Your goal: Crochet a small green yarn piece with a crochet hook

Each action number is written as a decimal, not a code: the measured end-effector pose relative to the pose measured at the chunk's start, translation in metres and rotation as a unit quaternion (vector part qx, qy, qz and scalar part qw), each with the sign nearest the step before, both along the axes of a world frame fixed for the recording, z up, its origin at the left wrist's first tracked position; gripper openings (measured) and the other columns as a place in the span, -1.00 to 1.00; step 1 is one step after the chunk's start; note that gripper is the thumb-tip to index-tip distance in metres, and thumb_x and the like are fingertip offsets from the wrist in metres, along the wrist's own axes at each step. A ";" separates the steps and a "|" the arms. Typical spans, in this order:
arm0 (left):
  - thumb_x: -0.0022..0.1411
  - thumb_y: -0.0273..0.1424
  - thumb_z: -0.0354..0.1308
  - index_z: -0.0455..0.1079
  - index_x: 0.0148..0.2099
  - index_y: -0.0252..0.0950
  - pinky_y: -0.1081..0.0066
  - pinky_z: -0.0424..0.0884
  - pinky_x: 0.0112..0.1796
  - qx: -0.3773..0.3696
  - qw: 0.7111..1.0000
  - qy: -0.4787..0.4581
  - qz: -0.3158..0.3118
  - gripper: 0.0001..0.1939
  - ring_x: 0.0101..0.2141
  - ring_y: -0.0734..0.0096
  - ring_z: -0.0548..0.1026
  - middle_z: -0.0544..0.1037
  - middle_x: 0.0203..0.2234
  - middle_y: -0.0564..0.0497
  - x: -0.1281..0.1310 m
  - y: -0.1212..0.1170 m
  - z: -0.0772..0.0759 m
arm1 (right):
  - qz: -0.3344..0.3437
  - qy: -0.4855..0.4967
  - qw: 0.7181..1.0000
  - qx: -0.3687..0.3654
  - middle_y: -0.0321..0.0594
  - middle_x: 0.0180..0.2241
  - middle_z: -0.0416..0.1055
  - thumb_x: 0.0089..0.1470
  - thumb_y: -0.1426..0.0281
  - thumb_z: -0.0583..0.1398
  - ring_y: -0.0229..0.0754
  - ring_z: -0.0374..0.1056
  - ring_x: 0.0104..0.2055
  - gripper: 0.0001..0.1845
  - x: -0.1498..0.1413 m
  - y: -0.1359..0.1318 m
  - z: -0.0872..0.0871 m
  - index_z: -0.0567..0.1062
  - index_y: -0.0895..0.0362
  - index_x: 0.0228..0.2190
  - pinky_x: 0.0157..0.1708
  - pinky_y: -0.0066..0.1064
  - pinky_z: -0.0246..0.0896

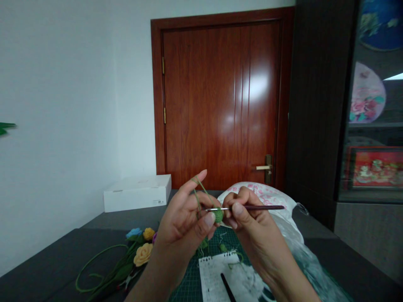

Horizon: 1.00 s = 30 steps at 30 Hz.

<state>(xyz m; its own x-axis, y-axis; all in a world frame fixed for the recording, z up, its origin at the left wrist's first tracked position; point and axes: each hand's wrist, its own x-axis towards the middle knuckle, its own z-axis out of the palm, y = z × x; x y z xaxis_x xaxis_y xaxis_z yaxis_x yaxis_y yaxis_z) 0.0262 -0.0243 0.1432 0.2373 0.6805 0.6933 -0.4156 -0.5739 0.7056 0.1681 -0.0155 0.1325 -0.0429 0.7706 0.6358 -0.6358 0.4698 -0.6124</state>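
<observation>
Between thumb and fingers, my left hand [185, 222] pinches a small green crochet piece [218, 215]. Green yarn [204, 189] loops over its raised index finger and runs down to the work. My right hand [248, 212] grips a crochet hook [264, 207] with a dark handle and a silver shaft. The hook lies level, its metal end reaching left over the top of the green piece. Exactly how the hook tip sits in the stitches is too small to tell.
Below lie a green cutting mat [189, 277], a handwritten notepad sheet [209, 272], a black pen [227, 287] and white stuffing [247, 280]. Crocheted flowers [143, 254] rest at left. A white box [138, 193] stands behind; a pink-printed bag [267, 191] is at right.
</observation>
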 end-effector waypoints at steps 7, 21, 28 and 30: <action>0.29 -0.45 0.30 0.28 0.33 -0.15 0.49 0.42 -0.39 -0.070 0.994 -0.061 0.062 -0.39 -0.39 0.47 0.46 0.55 -0.30 0.03 0.015 -0.013 -0.008 | -0.389 -0.077 0.900 0.181 -0.30 -0.52 0.50 0.00 0.52 0.41 -0.15 0.34 -0.44 -0.82 0.000 -0.002 -0.020 0.65 -0.05 -0.46 -0.32 -0.24 0.22; 0.21 -0.48 0.34 0.34 0.30 -0.25 0.54 0.30 -0.50 -0.165 0.964 -0.085 -0.188 -0.39 -0.40 0.40 0.47 0.57 -0.34 -0.09 0.008 -0.004 0.002 | -0.230 0.085 0.963 0.115 -0.31 -0.48 0.47 0.23 0.23 0.31 -0.18 0.40 -0.44 -0.87 -0.010 -0.004 -0.015 0.53 -0.01 -0.33 -0.35 -0.29 0.28; 0.27 -0.52 0.25 0.44 0.24 -0.31 0.58 0.31 -0.47 -0.168 0.953 -0.086 -0.236 -0.52 -0.39 0.44 0.47 0.55 -0.35 -0.08 0.006 -0.004 -0.001 | -0.062 0.094 0.991 0.076 -0.33 -0.53 0.44 0.30 0.24 0.23 -0.25 0.30 -0.53 -0.80 -0.003 -0.009 -0.005 0.46 0.02 -0.37 -0.42 -0.38 0.26; 0.28 -0.51 0.25 0.48 0.20 -0.32 0.60 0.32 -0.45 -0.179 0.946 -0.082 -0.256 -0.57 -0.39 0.47 0.47 0.55 -0.35 -0.08 0.004 -0.003 -0.003 | -0.024 0.097 0.994 0.054 -0.34 -0.55 0.40 0.31 0.27 0.21 -0.28 0.26 -0.54 -0.77 -0.001 -0.008 -0.003 0.44 0.05 -0.40 -0.44 -0.41 0.24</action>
